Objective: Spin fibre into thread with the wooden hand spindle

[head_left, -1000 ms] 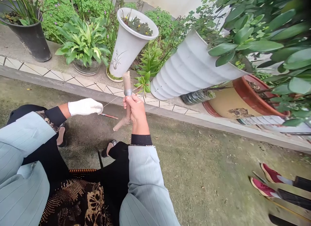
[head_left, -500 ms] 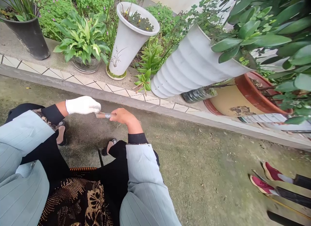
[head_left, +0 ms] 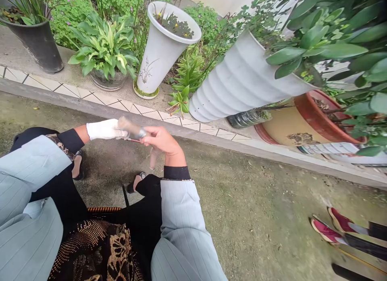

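My left hand [head_left: 104,130], in a white glove, is closed in front of my knees. Its fingertips pinch a thin reddish stick [head_left: 133,140], which runs towards my other hand. My bare right hand [head_left: 161,140] is wrapped round a brush [head_left: 130,125], smeared by motion. The brush's beige end reaches over the gloved fingertips, and a silver band shows by my right fingers. Below the right palm sticks out its blurred handle end. Whether the beige end touches the glove or the stick, I cannot tell.
A tiled ledge [head_left: 121,105] crosses ahead, bearing a black pot [head_left: 38,45], a white vase-shaped pot [head_left: 157,51], a ribbed white pot [head_left: 229,79] and a red-rimmed tan pot [head_left: 290,123]. Red shoes [head_left: 328,230] of another person stand at right on the concrete [head_left: 248,200].
The brush has swung up, its beige end now over the gloved fingers and its handle end showing below. My right hand has risen and turned slightly. The left moved a little right.
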Available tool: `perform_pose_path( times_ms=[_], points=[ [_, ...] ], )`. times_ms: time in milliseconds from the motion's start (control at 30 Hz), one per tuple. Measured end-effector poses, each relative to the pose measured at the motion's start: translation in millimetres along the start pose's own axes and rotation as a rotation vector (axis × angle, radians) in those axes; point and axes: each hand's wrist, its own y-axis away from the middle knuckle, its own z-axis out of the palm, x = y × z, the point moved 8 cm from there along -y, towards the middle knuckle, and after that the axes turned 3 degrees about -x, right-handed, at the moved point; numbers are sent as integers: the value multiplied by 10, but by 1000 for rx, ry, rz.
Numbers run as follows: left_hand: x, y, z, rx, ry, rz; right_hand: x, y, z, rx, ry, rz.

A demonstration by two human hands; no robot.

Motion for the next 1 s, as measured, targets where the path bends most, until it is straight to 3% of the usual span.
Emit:
perform_pose_path(
  times_ms=[67,100,133,200,267,333,467,533,600,767,900,1000],
  points=[
    [36,-5,60,-37,108,-11,-4,64,-367,376,-89,-74],
    [59,-8,93,-70,126,-8,40,92,-483,500,-71,-59],
    [82,-10,107,-88,116,2,102,97,-546,565,4,-4],
    [121,-11,138,-135,42,45,233,58,-554,559,292,179],
    [115,-9,157,-165,-68,74,338,-5,-450,418,594,335],
    [60,-9,141,-148,-173,61,429,-53,-250,172,747,410],
    [15,4,130,-156,-225,66,505,10,248,-389,560,402],
    [19,11,119,-165,-169,59,449,47,358,-504,430,349],
    [6,12,97,-157,-107,29,374,42,361,-497,341,276],
    [-68,4,55,-99,68,-27,185,16,186,-269,83,134],
    [-113,-7,23,-38,158,-48,13,19,-226,218,-150,-78],
    [-81,-25,65,-53,90,-25,112,30,-447,491,-148,-73]
  ],
)
